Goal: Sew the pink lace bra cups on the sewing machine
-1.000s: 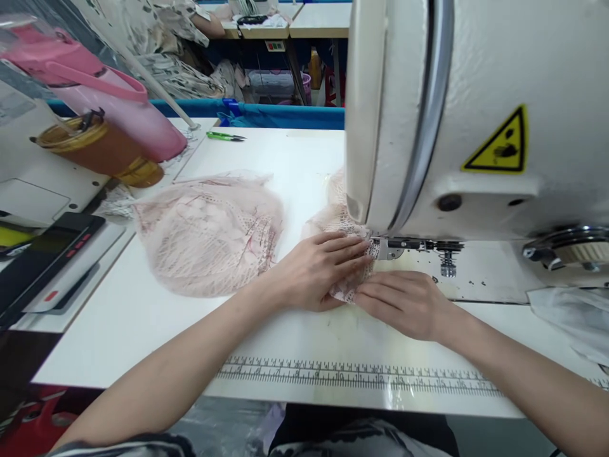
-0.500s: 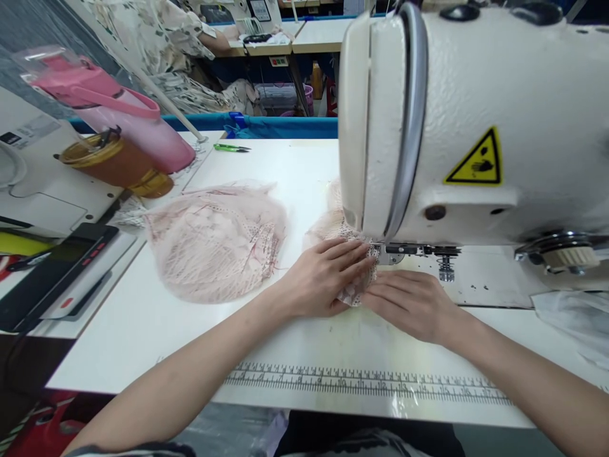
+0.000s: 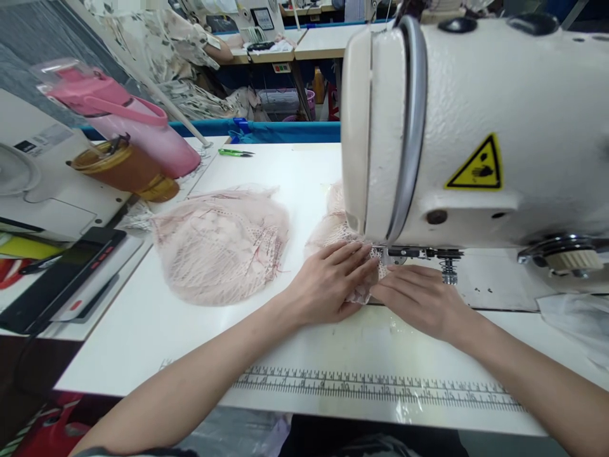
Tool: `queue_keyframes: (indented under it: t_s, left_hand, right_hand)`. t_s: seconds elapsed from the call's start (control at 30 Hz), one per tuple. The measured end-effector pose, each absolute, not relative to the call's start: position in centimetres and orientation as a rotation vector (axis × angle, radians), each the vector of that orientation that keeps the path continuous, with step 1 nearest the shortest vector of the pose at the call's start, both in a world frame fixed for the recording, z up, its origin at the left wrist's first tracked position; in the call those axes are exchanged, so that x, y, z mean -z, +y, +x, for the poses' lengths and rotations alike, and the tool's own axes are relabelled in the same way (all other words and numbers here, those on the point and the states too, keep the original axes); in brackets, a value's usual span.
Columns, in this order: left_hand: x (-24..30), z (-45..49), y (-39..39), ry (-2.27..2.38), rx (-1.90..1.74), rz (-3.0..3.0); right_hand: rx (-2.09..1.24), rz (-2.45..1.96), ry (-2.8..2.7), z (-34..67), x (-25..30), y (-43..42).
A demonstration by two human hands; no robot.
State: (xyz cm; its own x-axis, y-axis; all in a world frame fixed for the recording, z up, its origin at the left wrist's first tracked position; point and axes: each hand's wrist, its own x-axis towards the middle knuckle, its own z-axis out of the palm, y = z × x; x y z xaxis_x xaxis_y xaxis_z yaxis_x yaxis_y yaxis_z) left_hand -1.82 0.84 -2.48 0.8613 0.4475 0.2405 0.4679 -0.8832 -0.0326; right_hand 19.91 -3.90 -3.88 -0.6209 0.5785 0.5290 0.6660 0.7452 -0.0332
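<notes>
My left hand (image 3: 330,282) lies flat, fingers stretched out, on a small pale pink lace piece (image 3: 333,228) at the foot of a white sewing machine (image 3: 476,127). My right hand (image 3: 421,298) rests beside it, fingers flat and together, pressing the lace's near edge close to the presser foot (image 3: 399,252). Most of the lace under my hands is hidden. A heap of the same pink lace pieces (image 3: 221,244) lies on the white table (image 3: 143,317) to the left.
A pink jug (image 3: 128,127) and a brown cup (image 3: 114,168) stand at the far left, above a black control panel (image 3: 61,279). Green snips (image 3: 235,152) lie at the table's back. A printed ruler (image 3: 380,384) runs along the front edge. Another person sits behind.
Both hands have edged slightly towards the presser foot with the lace. The camera has tilted, so the whole scene sits lower in view.
</notes>
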Motion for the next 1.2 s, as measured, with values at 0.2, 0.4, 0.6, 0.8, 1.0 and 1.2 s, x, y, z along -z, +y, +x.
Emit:
queue_keyframes:
  t_s: [0.2,0.4,0.6,0.8,1.0,1.2]
  left_hand:
    - [2.7,-1.7,0.7,-0.735,0.339,-2.938]
    - [2.8,-1.6,0.7,-0.743,0.333,-2.917]
    - [2.7,-1.5,0.6,-0.747,0.286,-2.915]
    - [2.9,-1.4,0.6,-0.494,0.573,-2.831]
    - [3.0,-1.4,0.6,-0.438,0.655,-2.836]
    - [2.6,-1.6,0.9,-0.513,0.616,-2.899]
  right_hand:
    - [0.393,-1.001,-2.402,20.2,3.5,-3.8]
    - [0.482,-0.972,-2.400,20.4,3.1,-3.4]
    - [0.494,-0.968,-2.441,20.8,2.7,-2.8]
    - [0.422,-0.953,-2.445,20.8,2.5,-2.9]
    - [0.304,-0.986,-2.465,20.6,2.8,-3.7]
    - [0.256,-0.944,-2.475,20.5,3.7,-3.7]
